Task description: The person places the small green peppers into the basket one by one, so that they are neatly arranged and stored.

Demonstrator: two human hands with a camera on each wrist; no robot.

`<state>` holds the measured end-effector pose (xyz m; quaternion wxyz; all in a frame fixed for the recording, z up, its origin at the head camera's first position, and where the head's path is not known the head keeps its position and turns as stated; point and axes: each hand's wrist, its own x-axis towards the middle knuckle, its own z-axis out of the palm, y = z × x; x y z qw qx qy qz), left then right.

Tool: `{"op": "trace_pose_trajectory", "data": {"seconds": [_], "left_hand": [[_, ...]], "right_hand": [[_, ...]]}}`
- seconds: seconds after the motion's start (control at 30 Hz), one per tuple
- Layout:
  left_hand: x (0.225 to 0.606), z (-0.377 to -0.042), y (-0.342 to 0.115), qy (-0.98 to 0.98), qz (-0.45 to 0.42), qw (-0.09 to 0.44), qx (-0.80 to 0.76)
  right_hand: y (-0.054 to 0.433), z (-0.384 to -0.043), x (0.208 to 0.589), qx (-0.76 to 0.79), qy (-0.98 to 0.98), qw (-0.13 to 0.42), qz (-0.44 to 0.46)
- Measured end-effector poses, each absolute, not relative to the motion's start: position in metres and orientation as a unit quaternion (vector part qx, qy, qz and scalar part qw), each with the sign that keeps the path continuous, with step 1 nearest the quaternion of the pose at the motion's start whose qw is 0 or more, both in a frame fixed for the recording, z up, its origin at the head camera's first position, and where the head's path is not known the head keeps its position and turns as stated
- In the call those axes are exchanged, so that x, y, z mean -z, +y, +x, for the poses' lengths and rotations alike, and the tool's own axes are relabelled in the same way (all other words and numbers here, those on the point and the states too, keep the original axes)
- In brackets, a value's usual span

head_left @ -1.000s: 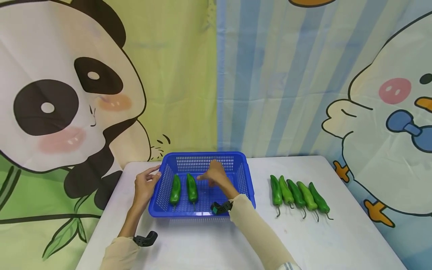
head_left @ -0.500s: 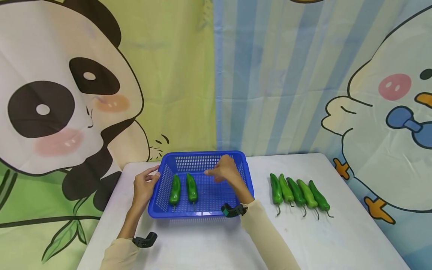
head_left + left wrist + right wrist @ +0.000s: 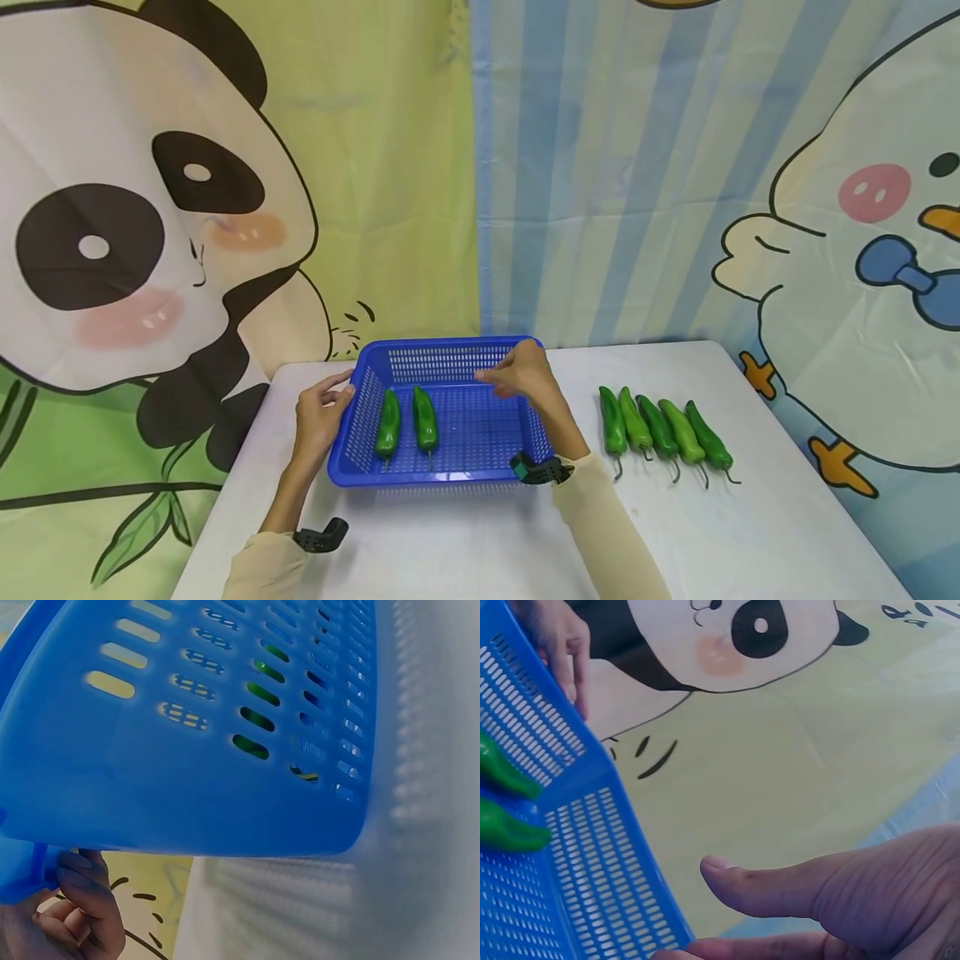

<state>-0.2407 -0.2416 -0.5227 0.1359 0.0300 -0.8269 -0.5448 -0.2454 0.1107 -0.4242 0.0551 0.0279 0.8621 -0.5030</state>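
A blue plastic basket (image 3: 442,477) with slotted walls sits on the white table. Inside, toward its left, lie two green chili peppers, one (image 3: 387,425) close to the left wall and another (image 3: 425,418) beside it. My left hand (image 3: 318,417) holds the basket's left rim; in the left wrist view the fingers (image 3: 90,896) curl under the lip. Over the right part of the basket is my right hand (image 3: 519,371), holding nothing. In the right wrist view its thumb (image 3: 772,889) is stretched out, apart from the basket's wall.
To the right of the basket, several green chili peppers (image 3: 662,427) lie in a slanting row on the white table (image 3: 750,533), stems toward the front. Behind the table hangs a curtain (image 3: 390,167) printed with a panda and a white bird.
My right hand has moved to the right, away from the two peppers, toward the basket's right wall. The left hand has kept its place at the rim.
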Motion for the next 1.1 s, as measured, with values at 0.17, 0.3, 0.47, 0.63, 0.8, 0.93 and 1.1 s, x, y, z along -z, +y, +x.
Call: {"op": "trace_pose_trajectory", "data": {"seconds": [0.17, 0.3, 0.47, 0.63, 0.8, 0.93, 1.1], "left_hand": [[0.523, -0.24, -0.241, -0.829, 0.033, 0.133, 0.542], [0.525, -0.241, -0.242, -0.828, 0.03, 0.137, 0.543], [0.525, -0.241, -0.242, -0.828, 0.029, 0.138, 0.543], [0.525, -0.24, -0.241, -0.829, 0.029, 0.135, 0.542], [0.524, -0.24, -0.241, -0.83, 0.028, 0.134, 0.541], [0.522, -0.239, -0.241, -0.834, 0.032, 0.129, 0.536], [0.519, -0.238, -0.239, -0.833, 0.037, 0.129, 0.536]], "right_hand": [[0.123, -0.241, 0.424, 0.521, 0.852, 0.05, 0.034], [0.132, -0.238, 0.425, 0.526, 0.849, 0.039, 0.037], [0.143, -0.235, 0.425, 0.535, 0.842, 0.039, 0.052], [0.159, -0.235, 0.425, 0.548, 0.832, 0.042, 0.07], [0.178, -0.234, 0.426, 0.547, 0.832, 0.04, 0.082], [0.191, -0.233, 0.424, 0.526, 0.842, 0.044, 0.112], [0.206, -0.233, 0.423, 0.526, 0.84, 0.032, 0.133]]}}
